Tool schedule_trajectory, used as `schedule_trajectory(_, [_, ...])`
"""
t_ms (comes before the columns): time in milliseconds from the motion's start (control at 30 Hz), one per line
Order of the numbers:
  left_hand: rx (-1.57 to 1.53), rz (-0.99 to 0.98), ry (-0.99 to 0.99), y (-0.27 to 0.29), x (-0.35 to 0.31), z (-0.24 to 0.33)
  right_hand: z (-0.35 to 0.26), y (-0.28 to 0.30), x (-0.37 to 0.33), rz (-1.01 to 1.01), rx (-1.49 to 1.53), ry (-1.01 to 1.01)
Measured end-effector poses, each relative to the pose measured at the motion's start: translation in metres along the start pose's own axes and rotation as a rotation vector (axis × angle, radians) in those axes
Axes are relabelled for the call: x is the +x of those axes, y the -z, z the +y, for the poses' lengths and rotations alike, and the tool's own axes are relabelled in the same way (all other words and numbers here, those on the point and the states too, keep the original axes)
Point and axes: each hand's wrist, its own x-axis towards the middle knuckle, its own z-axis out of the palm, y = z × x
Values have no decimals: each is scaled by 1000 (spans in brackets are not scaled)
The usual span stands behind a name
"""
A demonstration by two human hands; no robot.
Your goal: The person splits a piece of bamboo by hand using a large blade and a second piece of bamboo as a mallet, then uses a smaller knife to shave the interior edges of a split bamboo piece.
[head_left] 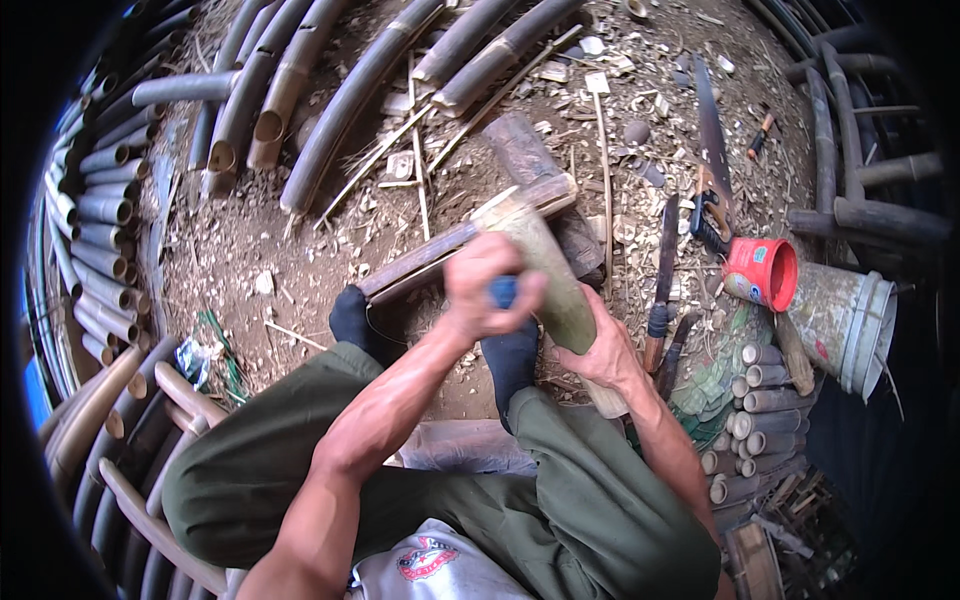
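The left hand (488, 292) is closing its fingers around a short blue handle (503, 292) — motion is blurring the hand, and whatever the handle belongs to is not showing clearly. The right hand (606, 345) is clamping the near end of a broad, pale green-and-tan bamboo length (540, 255), thumb and fingers wrapping its edges. That bamboo length is slanting away between the two hands, its far end lying over a dark split bamboo pole (420, 262). The pole is lying crosswise in front of the person, its right part crossing a thick dark wooden block (520, 150) on the brown earth floor (240, 240).

Two feet in dark socks (512, 362) are standing near the pole, below green trousers (600, 455). To the right, a long dark blade with a wrapped handle (667, 250) is lying near a handsaw with a black-and-orange grip (711, 205). Just beyond these, a red plastic tub (745, 268) is leaning beside a dirty off-white bucket (835, 315) — both tipping sideways. Short cut bamboo tubes (778, 400) are lying stacked below them, and pale wood chips (650, 110) are littering the ground.
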Motion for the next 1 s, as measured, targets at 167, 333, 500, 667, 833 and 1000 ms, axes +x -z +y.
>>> schedule_trajectory(167, [-285,201,-6,13,13,10,25,25,9,446,159,126])
schedule_trajectory(333, [-696,340,92,10,48,15,17,64,3,595,598,62])
schedule_trajectory(500, [-595,321,218,0,51,10,19,66,-9,565,583,71])
schedule_trajectory(667, [-499,239,138,-9,54,8,15,62,-12,546,674,5])
schedule_trajectory(833, [-449,244,138,-8,43,-10,16,48,-7,519,679,4])
schedule_trajectory(1000, [-357,197,138,-19,37,-18,33,26,0,534,648,96])
